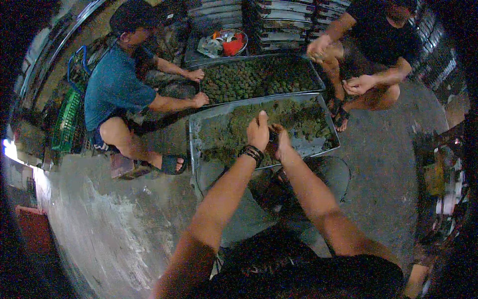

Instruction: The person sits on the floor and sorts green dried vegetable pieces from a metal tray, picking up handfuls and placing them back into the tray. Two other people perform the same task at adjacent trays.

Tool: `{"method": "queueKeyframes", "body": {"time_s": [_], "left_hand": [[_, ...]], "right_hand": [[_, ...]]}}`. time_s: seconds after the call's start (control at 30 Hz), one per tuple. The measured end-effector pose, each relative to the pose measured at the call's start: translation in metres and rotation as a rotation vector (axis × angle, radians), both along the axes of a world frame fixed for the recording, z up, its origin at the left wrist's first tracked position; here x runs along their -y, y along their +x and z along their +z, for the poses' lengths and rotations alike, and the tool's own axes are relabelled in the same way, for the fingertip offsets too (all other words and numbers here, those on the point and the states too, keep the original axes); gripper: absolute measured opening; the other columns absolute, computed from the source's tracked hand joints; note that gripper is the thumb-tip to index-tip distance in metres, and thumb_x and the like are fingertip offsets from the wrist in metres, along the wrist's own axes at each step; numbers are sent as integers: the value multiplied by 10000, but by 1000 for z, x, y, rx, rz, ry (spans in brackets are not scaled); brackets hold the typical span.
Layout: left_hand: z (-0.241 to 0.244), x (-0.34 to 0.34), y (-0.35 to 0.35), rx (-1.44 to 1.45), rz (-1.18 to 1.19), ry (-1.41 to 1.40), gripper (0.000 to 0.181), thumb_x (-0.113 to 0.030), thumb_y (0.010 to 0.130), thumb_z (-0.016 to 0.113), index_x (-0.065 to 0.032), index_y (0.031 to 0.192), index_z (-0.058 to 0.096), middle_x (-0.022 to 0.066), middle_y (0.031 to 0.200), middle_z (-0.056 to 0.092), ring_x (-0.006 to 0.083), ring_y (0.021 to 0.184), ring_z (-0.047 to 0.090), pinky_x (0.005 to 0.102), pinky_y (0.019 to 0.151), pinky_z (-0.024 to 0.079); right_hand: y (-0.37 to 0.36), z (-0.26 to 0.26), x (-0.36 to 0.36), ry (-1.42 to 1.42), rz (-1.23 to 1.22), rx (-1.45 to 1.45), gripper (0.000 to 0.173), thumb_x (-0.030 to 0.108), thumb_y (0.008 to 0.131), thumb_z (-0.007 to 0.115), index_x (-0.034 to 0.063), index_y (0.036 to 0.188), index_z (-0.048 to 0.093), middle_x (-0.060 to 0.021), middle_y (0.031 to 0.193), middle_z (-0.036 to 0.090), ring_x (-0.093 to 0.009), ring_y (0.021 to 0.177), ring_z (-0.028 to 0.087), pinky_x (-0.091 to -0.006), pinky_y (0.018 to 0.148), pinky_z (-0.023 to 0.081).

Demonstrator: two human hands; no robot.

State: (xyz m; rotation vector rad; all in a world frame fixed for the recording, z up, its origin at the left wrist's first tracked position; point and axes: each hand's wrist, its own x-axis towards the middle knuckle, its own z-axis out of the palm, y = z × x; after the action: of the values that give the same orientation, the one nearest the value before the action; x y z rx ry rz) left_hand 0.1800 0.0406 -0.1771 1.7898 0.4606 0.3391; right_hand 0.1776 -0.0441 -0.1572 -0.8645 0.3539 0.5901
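Observation:
Before me a shallow metal tray (220,119) holds crumbly greenish-brown material (239,116), spread unevenly over its bottom. My left hand (258,131) is above the middle of this tray, thumb side up, with dark bands around the wrist. Facing it closely, my right hand (282,145) curls inward, its fingers dark and blurred. A dark patch shows between the two palms; whether it is a lump of the material or shadow I cannot tell. Just beyond stands a second metal tray (318,76), filled with many small rounded greenish lumps (239,80).
At the left a person in a blue shirt (115,80) grips the far tray's end. Another person in dark clothing (384,45) sits at the right, hands raised off the trays. Behind are a round basin (244,46) with red and clear items and stacked metal trays (285,24). A green crate (67,119) stands left.

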Motion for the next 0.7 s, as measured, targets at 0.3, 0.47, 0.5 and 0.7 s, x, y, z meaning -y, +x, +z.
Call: {"method": "queueKeyframes", "body": {"time_s": [0.3,0.47,0.5,0.7], "left_hand": [[25,14,-14,-89,-163,167,438,-421,848,442,-19,942,589,184,932,602,331,896,555,412,795,413],[49,6,-7,108,-144,-175,209,-233,802,575,-27,836,593,50,733,580,129,669,533,261,623,428],[53,7,-11,85,-151,-293,190,-220,804,575,-33,838,589,40,739,579,115,670,531,243,617,425],[99,15,-24,99,-259,-632,166,-213,869,493,-68,909,563,32,860,609,111,750,559,245,645,440]], "right_hand": [[19,-64,12,-45,72,-28,279,317,842,419,123,924,602,-81,875,611,-249,783,565,-379,705,464],[19,-135,34,-550,412,369,214,229,813,412,79,855,559,-46,659,562,-246,607,556,-385,550,448],[19,-148,34,-583,411,520,203,219,807,416,69,846,548,-41,629,553,-243,575,556,-385,522,447],[124,-68,27,-207,148,317,239,216,785,543,37,938,501,-105,885,557,-255,714,573,-364,579,483]]}}
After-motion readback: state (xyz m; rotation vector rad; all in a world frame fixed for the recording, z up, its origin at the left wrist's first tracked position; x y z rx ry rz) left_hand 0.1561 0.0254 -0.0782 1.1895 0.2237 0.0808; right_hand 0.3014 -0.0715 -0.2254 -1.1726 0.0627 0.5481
